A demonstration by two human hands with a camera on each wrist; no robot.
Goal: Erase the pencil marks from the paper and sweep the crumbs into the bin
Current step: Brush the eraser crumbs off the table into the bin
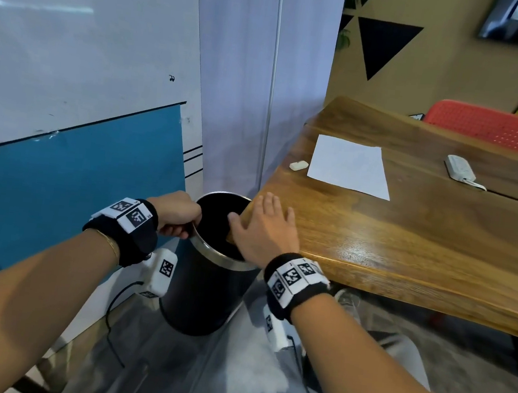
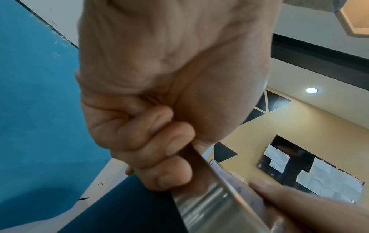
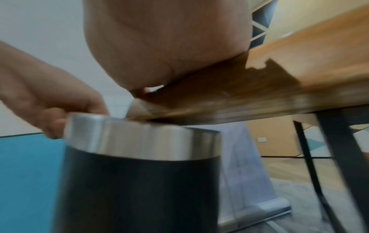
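**Bin held under the table corner for the crumbs**

At the near corner of the wooden table [image 1: 407, 245], the person holds a black bin [image 1: 204, 293] with a steel rim just under the edge. The left hand [image 1: 178, 213] is curled around the rim on the far-left side; the left wrist view shows the fingers [image 2: 159, 151] wrapped over the metal band, so this hand has a firm hold of the bin. The right hand [image 1: 263, 229] lies flat on the corner with straight, spread fingers and the thumb out over the bin mouth. It grips nothing.

The paper [image 1: 348, 164] lies flat further back on the table, well apart from both hands, and a small white eraser [image 1: 298, 165] rests just beside its left edge. No pencil marks can be made out on the sheet at this distance, and the crumbs are too small to see. A white remote control [image 1: 459, 167] lies to the right, and a red chair [image 1: 482, 125] stands behind the table.

The bin looks stiff and probably light, since it seems empty; its polished rim may be slippery, so a full wrap around the rim is the safe hold. Crumbs are very light and scatter easily, so the flat palm should likely sweep slowly toward the edge. The paper is thin and slides, so it would need pressing down if it is rubbed again.
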